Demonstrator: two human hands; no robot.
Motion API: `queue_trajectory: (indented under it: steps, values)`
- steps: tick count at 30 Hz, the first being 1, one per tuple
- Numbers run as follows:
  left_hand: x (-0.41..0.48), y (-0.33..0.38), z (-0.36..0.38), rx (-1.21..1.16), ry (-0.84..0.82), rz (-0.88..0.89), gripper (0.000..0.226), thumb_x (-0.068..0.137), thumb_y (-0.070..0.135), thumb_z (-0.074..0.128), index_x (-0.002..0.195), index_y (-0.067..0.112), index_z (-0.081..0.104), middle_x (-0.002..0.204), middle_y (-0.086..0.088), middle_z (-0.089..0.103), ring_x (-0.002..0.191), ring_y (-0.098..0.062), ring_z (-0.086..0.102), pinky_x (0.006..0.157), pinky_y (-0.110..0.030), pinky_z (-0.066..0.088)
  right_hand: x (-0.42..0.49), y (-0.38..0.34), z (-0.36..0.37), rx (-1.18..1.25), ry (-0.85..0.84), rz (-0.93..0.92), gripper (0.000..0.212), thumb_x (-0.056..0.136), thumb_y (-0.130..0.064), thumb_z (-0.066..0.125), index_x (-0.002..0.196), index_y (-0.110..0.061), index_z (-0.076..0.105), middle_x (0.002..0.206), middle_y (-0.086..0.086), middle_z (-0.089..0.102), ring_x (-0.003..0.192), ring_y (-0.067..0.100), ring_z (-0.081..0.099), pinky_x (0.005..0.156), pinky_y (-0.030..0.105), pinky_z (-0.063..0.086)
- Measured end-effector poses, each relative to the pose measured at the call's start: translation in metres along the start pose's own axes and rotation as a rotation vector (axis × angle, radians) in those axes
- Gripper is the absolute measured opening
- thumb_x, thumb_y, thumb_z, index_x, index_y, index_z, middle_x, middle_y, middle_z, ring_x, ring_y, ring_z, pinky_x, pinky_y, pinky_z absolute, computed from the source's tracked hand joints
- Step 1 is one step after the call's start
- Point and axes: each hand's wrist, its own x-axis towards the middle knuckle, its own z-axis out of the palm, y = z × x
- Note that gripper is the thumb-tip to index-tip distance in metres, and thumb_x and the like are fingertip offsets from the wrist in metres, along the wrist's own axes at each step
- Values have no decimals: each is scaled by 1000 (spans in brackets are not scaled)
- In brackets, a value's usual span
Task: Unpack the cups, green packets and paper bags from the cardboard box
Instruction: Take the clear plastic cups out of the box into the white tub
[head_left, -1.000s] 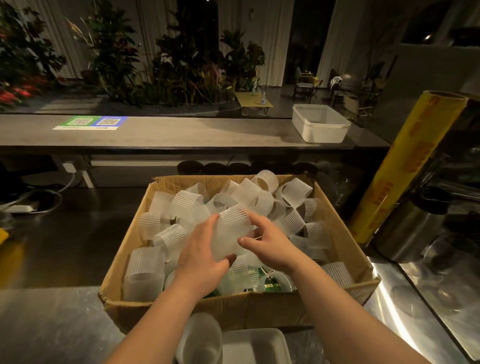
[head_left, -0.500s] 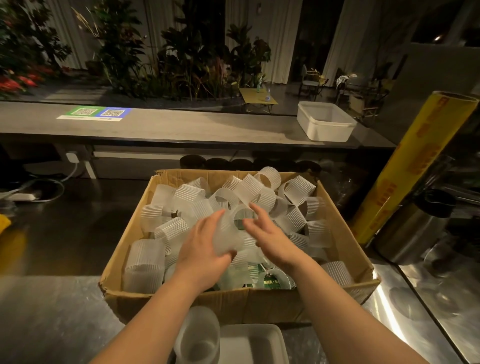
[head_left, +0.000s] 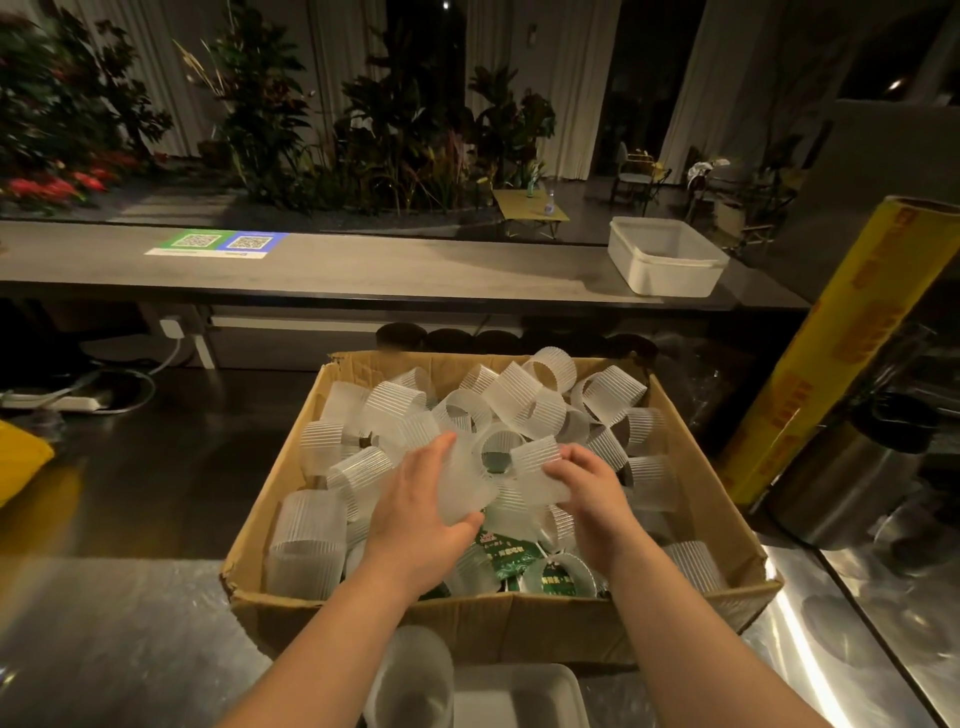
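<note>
My left hand (head_left: 415, 519) grips a cup (head_left: 462, 491) and my right hand (head_left: 592, 493) grips another, both inside the box (head_left: 498, 618) on the desk (head_left: 130, 623). I judge the job barely begun: cups (head_left: 524, 389) still fill the box, green packets (head_left: 511, 556) lie underneath, and no paper bags show.

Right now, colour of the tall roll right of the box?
Tall plastic-wrap roll: yellow, orange print; head view.

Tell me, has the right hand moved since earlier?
Yes. The right hand shifted slightly toward the right wall of the brown cardboard box, away from the left hand.
</note>
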Motion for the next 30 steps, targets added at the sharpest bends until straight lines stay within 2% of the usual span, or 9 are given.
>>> queue_trajectory:
  steps: [3, 8, 12, 15, 18, 21, 26, 28, 30]
  values:
    - [1, 3, 2, 26, -93, 28, 86, 86, 40, 75, 154, 46, 22, 151, 18, 30, 139, -11, 32, 112, -37, 35, -3, -2, -4, 290, -95, 0, 19, 93, -4, 62, 76, -11, 55, 92, 7, 70, 89, 24, 65, 79, 37, 53]
    - [-2, 3, 2, 113, -133, 62, 88, 85, 33, 73, 155, 46, 21, 148, 17, 32, 136, -13, 34, 113, -42, 39, -3, 7, 6, 140, -236, -70, 39, 68, -27, 82, 89, -4, 59, 139, 8, 62, 124, 27, 60, 106, 46, 47]
    - [-1, 0, 5, 147, -139, 62, 93, 84, 33, 75, 156, 48, 18, 150, 17, 32, 139, -13, 33, 113, -42, 39, -12, 7, 17, -16, -328, -47, 63, 79, -29, 74, 137, -17, 52, 148, 5, 51, 131, 20, 52, 105, 33, 45]
    - [0, 1, 5, 120, -93, 59, 92, 83, 33, 78, 156, 43, 22, 150, 15, 35, 137, -14, 37, 111, -39, 41, -15, 6, 26, 24, -472, 33, 83, 86, -50, 70, 157, -32, 31, 161, -7, 33, 148, 17, 31, 125, 45, 23]
    - [-2, 3, 1, 37, 23, 10, 88, 83, 34, 79, 153, 42, 25, 146, 12, 37, 127, -14, 42, 102, -38, 47, -12, -3, 33, 67, -233, 44, 55, 96, -46, 62, 144, -26, 44, 141, -6, 53, 135, 15, 49, 117, 39, 35]
    - [-2, 3, -5, -62, 224, -95, 89, 83, 39, 81, 152, 39, 25, 148, 11, 36, 125, -11, 39, 101, -43, 49, -4, 0, 32, -478, 7, 8, 22, 102, -26, 59, 122, -16, 62, 117, 0, 66, 103, 12, 63, 85, 29, 54]
    - [-3, 6, -6, -102, 256, -140, 88, 85, 36, 81, 153, 37, 25, 152, 7, 35, 134, -20, 41, 107, -47, 47, -12, 14, 42, -979, -503, 97, 36, 89, -43, 77, 116, -19, 74, 115, -1, 71, 96, 15, 68, 84, 31, 55]
    - [-3, 7, -6, -102, 250, -129, 88, 84, 35, 81, 153, 36, 26, 151, 7, 36, 134, -20, 40, 108, -46, 46, -13, 15, 42, -1079, -560, 87, 22, 91, -33, 76, 108, -20, 74, 115, 2, 71, 99, 20, 68, 88, 35, 56]
    - [-3, 6, -6, -103, 251, -136, 88, 84, 35, 82, 153, 36, 27, 150, 7, 36, 132, -20, 41, 107, -46, 47, -11, 14, 39, -929, -525, 115, 8, 96, -19, 67, 104, -17, 69, 114, 10, 69, 101, 23, 66, 88, 36, 56]
